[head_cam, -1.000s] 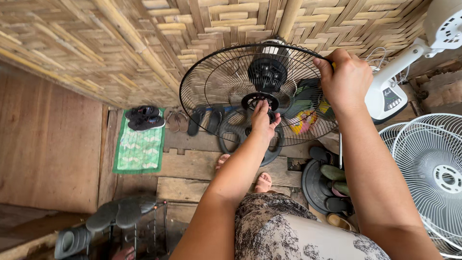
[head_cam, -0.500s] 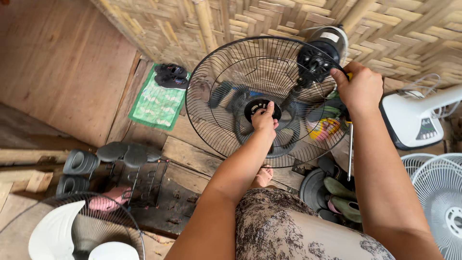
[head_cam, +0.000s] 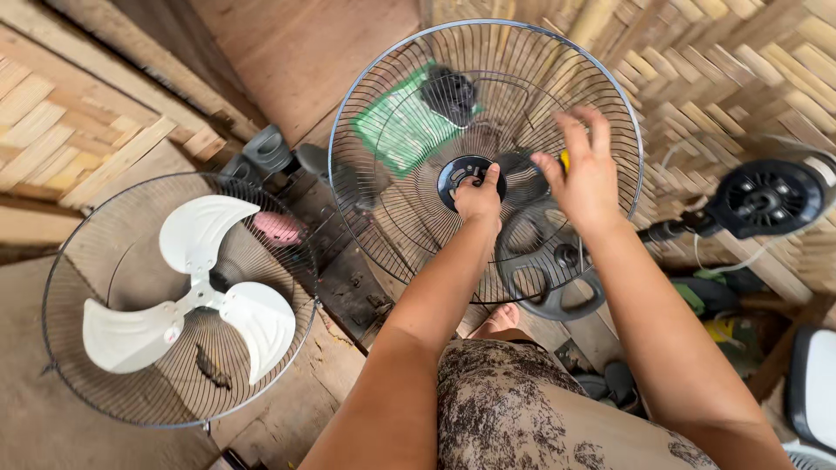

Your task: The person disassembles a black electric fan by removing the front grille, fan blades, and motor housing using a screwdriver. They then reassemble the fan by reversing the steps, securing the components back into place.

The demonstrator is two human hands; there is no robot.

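A round wire grille [head_cam: 409, 157] is held up over the plank floor [head_cam: 296, 409], the left hand [head_cam: 477, 200] pinched shut on its black plastic hub [head_cam: 463, 174], the blurred right hand [head_cam: 585, 170] spread open, seemingly off the wires, beside a white-bladed fan [head_cam: 187, 300].

Lighting: even, soft daylight, bright throughout; shadows faint. No strong glare. Blur: right hand [head_cam: 585, 178] motion-smeared, fingers soft; left hand [head_cam: 477, 198] sharper. Wide-angle bending at edges, notably the woven wall [head_cam: 740, 78] far right.
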